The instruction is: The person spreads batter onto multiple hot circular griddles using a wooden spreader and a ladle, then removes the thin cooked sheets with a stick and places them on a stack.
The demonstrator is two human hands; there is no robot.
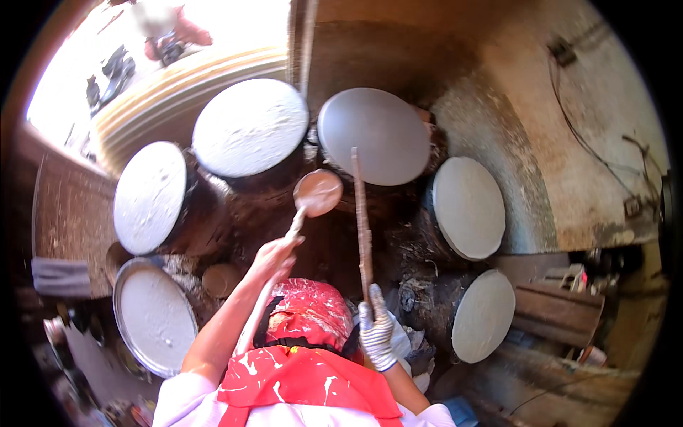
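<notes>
My bare left hand point(272, 260) is closed round the pale handle of a long ladle point(320, 192). Its round brownish bowl hangs blurred between the two far round tops. In a striped glove, my right hand point(378, 330) grips the lower end of a long, thin wooden stick point(362, 231). The stick's tip overlaps the smooth far-right round top point(377, 135); whether they touch I cannot tell. A larger white top point(250, 127) with a bumpy surface stands left of it, beyond the ladle. My red apron point(313, 373) is splashed with white.
Several dark drum-like stands with pale tops ring me: white tops at left point(151, 196) and lower left point(154, 317), greyer ones at right point(469, 206) and lower right point(484, 315). A stained wall point(605, 171) with hanging cables rises at right. A bright opening point(235, 28) lies far left.
</notes>
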